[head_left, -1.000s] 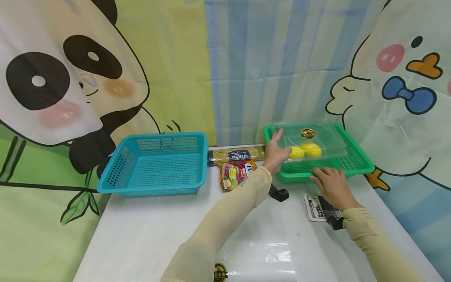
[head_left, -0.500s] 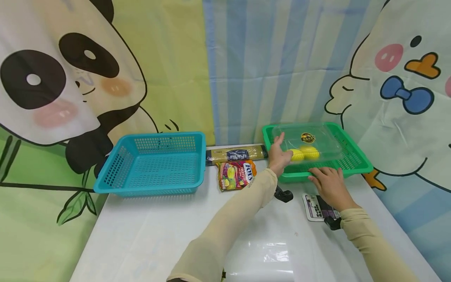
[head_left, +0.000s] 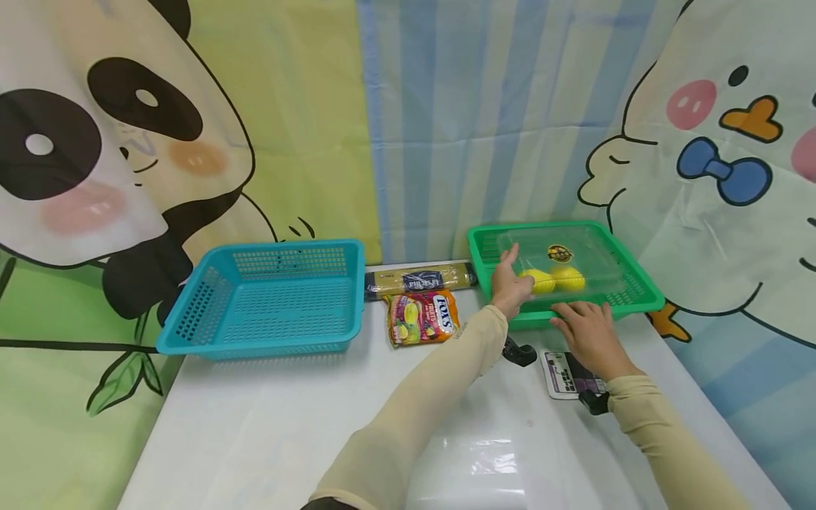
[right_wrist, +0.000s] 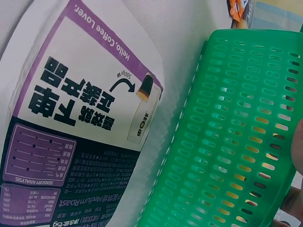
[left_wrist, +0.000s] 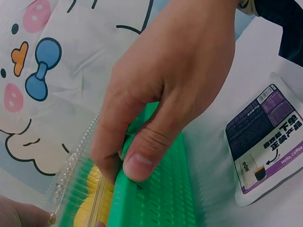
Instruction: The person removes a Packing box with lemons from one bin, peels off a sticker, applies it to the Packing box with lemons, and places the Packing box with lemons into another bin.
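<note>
In the head view a clear plastic box (head_left: pixel 599 258) with a round label lies in the green basket (head_left: pixel 644 297). Two yellow round things (head_left: pixel 568 278) show through it; whether they lie inside or under it, I cannot tell. My left hand (head_left: pixel 512 287) holds the box's left end, thumb pointing up. My right hand (head_left: pixel 593 340) grips the basket's near rim. In the left wrist view the right hand (left_wrist: pixel 165 80) pinches that rim between thumb and fingers, and part of the left hand (left_wrist: pixel 21 213) shows at the lower left. Basket holes (right_wrist: pixel 236 118) fill the right wrist view.
A coffee pouch (head_left: pixel 564 375) lies near the right hand. Left of the green basket are a Fox's candy bag (head_left: pixel 422 317) and a spaghetti pack (head_left: pixel 421 278), then a blue basket (head_left: pixel 274 343). Clear plastic (head_left: pixel 472 460) lies at the table's near edge.
The clear box has come down from a raised position into the green basket, with my left hand on it. My right hand stays on the rim. The view has shifted slightly.
</note>
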### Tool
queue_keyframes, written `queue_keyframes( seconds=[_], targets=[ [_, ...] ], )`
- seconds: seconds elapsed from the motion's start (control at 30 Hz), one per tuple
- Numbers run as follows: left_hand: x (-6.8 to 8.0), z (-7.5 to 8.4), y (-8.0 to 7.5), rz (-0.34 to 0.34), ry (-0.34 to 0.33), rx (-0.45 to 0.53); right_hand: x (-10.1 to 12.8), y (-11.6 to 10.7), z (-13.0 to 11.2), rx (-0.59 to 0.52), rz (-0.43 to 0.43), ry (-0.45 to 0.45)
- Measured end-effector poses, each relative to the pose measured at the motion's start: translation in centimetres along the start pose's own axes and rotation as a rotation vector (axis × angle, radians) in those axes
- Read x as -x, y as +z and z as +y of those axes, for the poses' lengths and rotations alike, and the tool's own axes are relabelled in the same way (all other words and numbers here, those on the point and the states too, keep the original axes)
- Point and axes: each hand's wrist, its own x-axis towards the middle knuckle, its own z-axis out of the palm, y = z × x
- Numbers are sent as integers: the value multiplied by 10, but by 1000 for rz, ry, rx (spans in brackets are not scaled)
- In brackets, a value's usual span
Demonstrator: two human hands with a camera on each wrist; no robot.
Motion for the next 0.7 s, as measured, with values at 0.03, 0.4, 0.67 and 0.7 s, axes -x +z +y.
queue_keyframes(
  seconds=[0.03,0.4,0.67,0.7],
  targets=[
    [-1,-1,1,3,-3,-6,0,0,0,1,0,2],
    [-12,-18,3,10,-49,-43,-1,5,-4,10,-11,8],
    [-18,-21,9,26,-67,-101,0,2,-3,3,2,13],
    [-18,-20,10,32,-66,-118,0,1,-3,4,4,13]
  ],
)
